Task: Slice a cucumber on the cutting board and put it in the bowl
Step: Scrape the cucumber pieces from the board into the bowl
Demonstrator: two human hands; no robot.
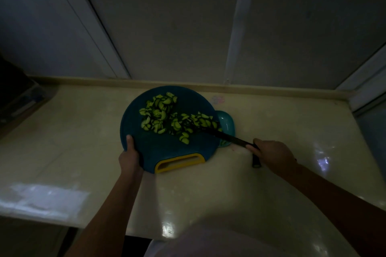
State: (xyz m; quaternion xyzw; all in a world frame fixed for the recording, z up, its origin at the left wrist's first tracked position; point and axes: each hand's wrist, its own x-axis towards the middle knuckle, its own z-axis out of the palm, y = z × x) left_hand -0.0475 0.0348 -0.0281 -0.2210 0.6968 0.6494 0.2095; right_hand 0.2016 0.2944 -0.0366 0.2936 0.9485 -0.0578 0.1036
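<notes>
- Head view: the cucumber slices (167, 118) lay loose on the cutting board (150, 146), in one heap toward its far side and a trail running right to the rim. I saw a few green bits in the bowl (226, 121), though most of it was hidden.
- The bowl sat at the board's right edge, partly covered by it. With so little of its mouth showing, I judged that slices pushed off the rim could miss it and land on the bench (271, 183).
- The knife (229, 139) lay low across the right-hand trail, blade among the slices. A fast sweep might scatter the wet pieces sideways rather than funnel them in.
- My right hand (271, 152) had its grip clamped round the knife handle, clear of the blade.
- My left hand (129, 156) had its grip closed on the board's near-left rim, thumb on top. I could not tell whether the board was lifted or flat. If tilted too steeply, the far heap could slide all at once and spill over the bowl.
- A slip of that one-handed hold could drop the board onto the bowl and tip it.
- The light was dim, which made stray slices hard to spot.
</notes>
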